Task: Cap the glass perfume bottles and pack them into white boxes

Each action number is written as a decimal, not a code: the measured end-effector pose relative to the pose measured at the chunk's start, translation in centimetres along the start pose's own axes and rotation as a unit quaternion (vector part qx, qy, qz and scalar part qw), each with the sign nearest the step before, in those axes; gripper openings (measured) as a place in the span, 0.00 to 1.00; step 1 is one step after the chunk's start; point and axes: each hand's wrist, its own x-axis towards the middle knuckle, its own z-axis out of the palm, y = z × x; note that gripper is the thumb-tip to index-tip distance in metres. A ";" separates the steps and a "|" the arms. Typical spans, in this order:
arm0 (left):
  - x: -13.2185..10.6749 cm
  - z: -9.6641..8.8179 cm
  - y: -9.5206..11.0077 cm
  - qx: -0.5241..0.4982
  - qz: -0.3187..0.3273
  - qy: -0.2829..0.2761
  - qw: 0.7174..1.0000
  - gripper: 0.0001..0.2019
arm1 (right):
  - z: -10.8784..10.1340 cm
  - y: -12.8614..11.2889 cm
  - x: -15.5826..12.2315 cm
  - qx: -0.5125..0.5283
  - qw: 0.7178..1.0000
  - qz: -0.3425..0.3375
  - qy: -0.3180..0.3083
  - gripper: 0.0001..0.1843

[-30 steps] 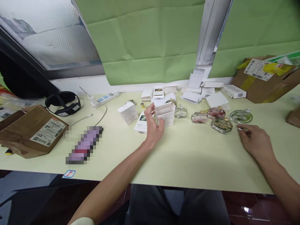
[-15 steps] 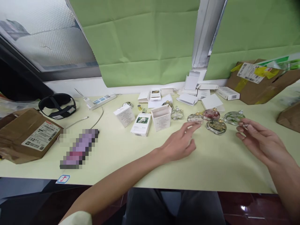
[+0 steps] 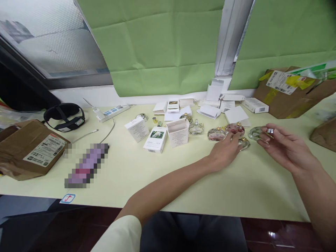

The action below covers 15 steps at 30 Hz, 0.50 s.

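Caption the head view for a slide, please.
Left hand at clustered flat glass bottles, right hand pinching a small silvery piece.

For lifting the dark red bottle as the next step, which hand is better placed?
Probably the left: the left hand reaches right to the dark red bottle, while the right hand is farther away and appears to pinch a small shiny piece.
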 end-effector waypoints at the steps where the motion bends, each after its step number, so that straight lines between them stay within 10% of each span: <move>1: -0.6 -0.5 0.0 0.008 -0.012 -0.002 1.000 0.23 | 0.4 0.0 0.2 0.001 1.000 0.005 -0.015 0.10; 15: -8.2 -7.0 -2.5 0.009 -0.167 -0.015 0.986 0.29 | 9.0 1.5 2.6 -0.010 0.969 0.044 -0.243 0.06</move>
